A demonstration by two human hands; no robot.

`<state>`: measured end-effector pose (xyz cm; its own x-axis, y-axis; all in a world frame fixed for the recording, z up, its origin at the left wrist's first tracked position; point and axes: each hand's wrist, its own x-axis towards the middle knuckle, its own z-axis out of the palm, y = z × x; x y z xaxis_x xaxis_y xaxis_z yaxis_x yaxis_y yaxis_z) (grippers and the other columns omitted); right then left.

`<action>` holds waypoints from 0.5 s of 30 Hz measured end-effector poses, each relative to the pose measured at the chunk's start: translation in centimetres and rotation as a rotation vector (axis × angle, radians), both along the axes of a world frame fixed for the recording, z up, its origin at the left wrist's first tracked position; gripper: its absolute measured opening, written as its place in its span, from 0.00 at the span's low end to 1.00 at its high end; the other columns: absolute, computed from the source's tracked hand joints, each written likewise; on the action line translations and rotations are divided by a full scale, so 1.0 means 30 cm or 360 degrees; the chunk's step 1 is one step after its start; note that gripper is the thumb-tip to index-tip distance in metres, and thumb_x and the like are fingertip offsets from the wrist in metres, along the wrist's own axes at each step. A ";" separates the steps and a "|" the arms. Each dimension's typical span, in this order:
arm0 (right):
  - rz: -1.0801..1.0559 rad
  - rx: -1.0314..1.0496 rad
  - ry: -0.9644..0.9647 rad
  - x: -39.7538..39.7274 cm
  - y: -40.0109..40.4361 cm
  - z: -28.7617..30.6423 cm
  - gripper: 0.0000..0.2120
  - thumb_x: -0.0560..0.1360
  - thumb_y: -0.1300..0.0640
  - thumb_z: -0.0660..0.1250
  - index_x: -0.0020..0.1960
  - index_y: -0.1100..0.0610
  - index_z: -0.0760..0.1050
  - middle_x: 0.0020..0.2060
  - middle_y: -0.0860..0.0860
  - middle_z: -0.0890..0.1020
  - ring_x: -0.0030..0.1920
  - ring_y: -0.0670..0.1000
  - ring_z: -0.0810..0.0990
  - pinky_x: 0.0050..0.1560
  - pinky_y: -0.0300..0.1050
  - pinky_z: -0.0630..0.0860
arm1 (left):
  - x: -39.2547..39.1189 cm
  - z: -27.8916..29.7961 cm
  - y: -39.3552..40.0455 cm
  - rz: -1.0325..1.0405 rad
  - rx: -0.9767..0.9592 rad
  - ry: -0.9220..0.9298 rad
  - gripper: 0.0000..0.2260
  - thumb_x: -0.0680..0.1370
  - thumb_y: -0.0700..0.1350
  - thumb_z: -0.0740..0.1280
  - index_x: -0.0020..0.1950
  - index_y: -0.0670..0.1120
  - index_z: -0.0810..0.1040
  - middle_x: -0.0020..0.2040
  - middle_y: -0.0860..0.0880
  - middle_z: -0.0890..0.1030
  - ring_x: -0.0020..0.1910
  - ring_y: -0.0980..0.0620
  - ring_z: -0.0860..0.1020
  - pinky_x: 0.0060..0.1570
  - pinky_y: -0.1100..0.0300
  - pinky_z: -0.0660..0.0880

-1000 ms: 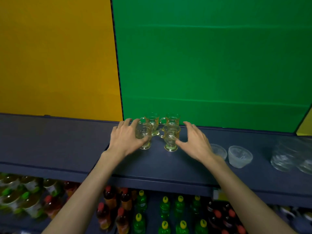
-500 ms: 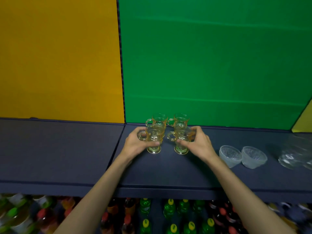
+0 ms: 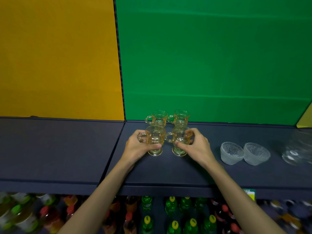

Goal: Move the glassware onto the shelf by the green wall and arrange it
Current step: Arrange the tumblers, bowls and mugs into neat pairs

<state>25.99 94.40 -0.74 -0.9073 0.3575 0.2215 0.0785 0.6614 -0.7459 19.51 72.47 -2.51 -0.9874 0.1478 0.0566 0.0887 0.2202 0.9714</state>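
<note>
Several amber glass mugs with handles stand in a square on the dark shelf below the green wall. The two back mugs sit against the wall, untouched. My left hand wraps the front left mug, thumb across its stem. My right hand grips the front right mug from the right side. Both front mugs rest upright on the shelf, handles pointing left.
Two frosted glass bowls stand side by side to the right, with blurred clear glassware beyond them. A yellow wall backs the left shelf section. Drink bottles fill the rack below.
Both hands closed around the two front mugs and slid them slightly back toward the rear pair. The view shifted left and down, so the mugs sit more central.
</note>
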 end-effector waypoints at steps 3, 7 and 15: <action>0.0030 0.0012 0.0043 0.034 -0.015 -0.010 0.26 0.66 0.43 0.78 0.59 0.49 0.72 0.49 0.42 0.78 0.47 0.42 0.77 0.49 0.43 0.75 | 0.029 -0.007 -0.013 0.0013 0.0025 0.0005 0.30 0.58 0.45 0.86 0.56 0.50 0.77 0.47 0.52 0.87 0.43 0.57 0.86 0.49 0.60 0.80; 0.0045 0.0006 0.0080 0.071 -0.026 -0.025 0.26 0.67 0.43 0.78 0.59 0.49 0.72 0.50 0.42 0.79 0.47 0.39 0.76 0.47 0.41 0.72 | 0.068 -0.024 -0.026 0.0029 0.0046 0.0030 0.30 0.59 0.44 0.86 0.56 0.48 0.77 0.46 0.51 0.87 0.43 0.56 0.86 0.49 0.58 0.81; 0.0042 -0.0011 0.0133 0.118 -0.026 -0.038 0.24 0.66 0.44 0.79 0.57 0.47 0.72 0.51 0.42 0.79 0.47 0.34 0.75 0.47 0.38 0.72 | 0.105 -0.045 -0.031 -0.0009 0.0102 0.0005 0.32 0.58 0.46 0.86 0.57 0.48 0.76 0.46 0.51 0.88 0.46 0.54 0.86 0.55 0.52 0.81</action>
<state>29.53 93.61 -1.86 -0.8948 0.3356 0.2945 -0.0015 0.6572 -0.7537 22.67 71.55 -3.85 -0.9864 0.1491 0.0695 0.0930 0.1569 0.9832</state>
